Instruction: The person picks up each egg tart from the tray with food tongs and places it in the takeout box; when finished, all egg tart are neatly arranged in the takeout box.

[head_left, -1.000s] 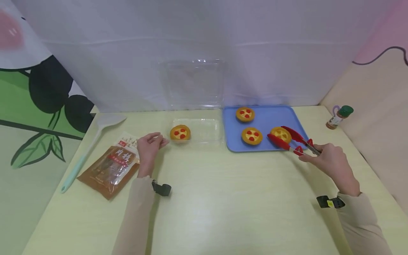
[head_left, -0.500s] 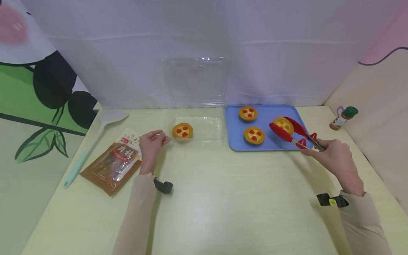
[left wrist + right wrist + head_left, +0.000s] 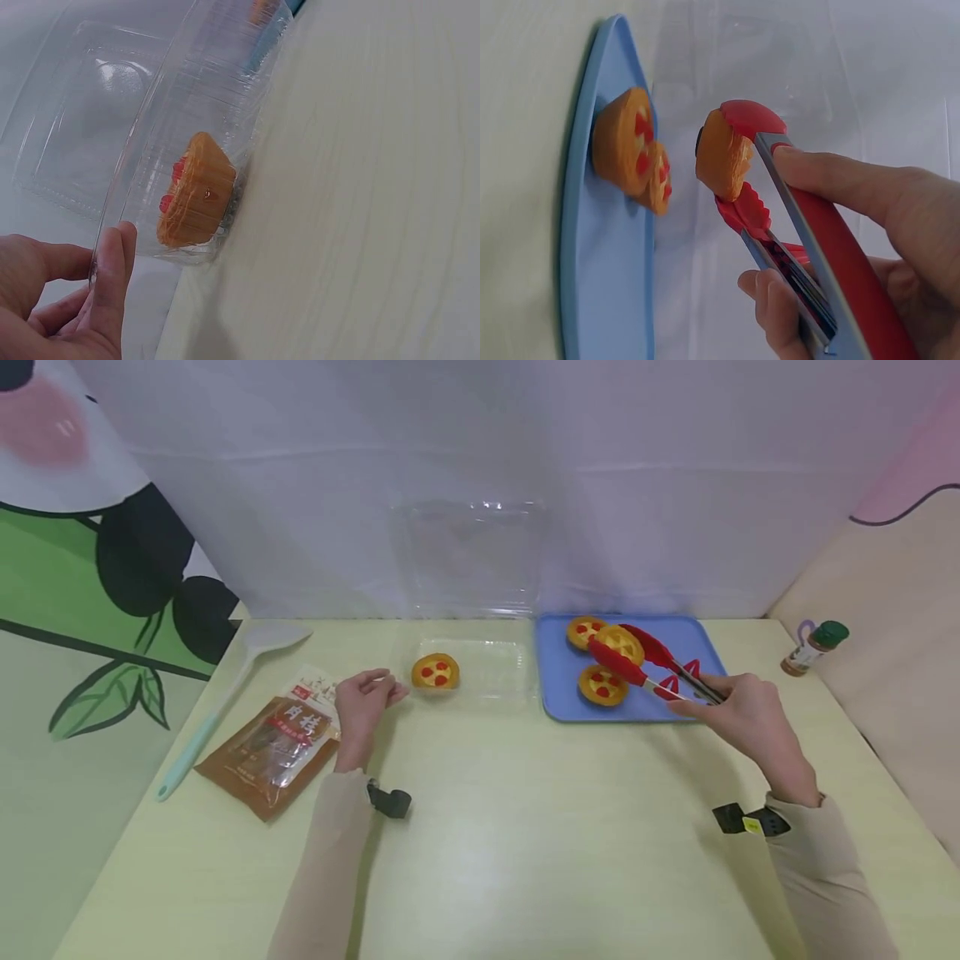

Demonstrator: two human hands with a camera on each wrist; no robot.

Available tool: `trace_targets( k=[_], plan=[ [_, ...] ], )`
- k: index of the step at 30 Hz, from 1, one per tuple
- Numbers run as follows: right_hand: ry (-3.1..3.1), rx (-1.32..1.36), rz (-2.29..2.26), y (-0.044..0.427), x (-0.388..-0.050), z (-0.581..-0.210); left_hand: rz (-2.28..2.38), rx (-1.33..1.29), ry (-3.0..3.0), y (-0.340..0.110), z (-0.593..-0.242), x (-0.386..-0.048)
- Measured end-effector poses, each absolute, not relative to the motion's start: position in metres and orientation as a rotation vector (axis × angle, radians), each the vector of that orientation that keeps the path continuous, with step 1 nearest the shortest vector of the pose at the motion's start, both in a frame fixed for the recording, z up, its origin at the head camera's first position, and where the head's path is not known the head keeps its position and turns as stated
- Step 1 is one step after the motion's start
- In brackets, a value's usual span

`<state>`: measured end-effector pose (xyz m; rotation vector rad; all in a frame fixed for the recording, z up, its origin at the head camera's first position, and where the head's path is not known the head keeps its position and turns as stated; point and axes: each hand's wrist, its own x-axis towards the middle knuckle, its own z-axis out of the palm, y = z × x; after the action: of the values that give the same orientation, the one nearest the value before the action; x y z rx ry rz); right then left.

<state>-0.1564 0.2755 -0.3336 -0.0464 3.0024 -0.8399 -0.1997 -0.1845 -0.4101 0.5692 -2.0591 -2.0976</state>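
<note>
My right hand grips red-tipped metal tongs. Between the tong tips a plain yellow-topped tart is lifted above the blue tray. Two tarts with red spots lie on that tray, a front tart and a back tart partly covered by the lifted one. At the left, my left hand pinches the edge of a clear plastic box between thumb and fingers. Inside the box's left end sits another red-spotted tart. Its lid stands raised against the back cloth.
A brown packet lies left of my left forearm, beside a long-handled turner with a pale green handle. At the right rear stands a small green-capped spice jar. The curtain closes off the table's back.
The tongs have lifted the plain tart off the tray and carried it left, over the other tarts. My left hand stays at the box's edge.
</note>
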Motion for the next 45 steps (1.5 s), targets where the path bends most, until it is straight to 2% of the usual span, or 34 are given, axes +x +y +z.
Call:
trace_targets(
  k=[22, 34, 45],
  plan=[
    [2.853, -0.174, -1.002, 0.178, -0.19, -0.325, -2.057, 0.587, -2.101, -0.183, -0.41, -0.199],
    [2.899, -0.311, -0.928, 0.14, -0.215, -0.336, -2.054, 0.606, -2.09, -0.184, -0.412, -0.201],
    [2.851, -0.305, -0.932, 0.112, -0.23, -0.338, -2.06, 0.591, -2.109, -0.183, -0.41, -0.201]
  ],
)
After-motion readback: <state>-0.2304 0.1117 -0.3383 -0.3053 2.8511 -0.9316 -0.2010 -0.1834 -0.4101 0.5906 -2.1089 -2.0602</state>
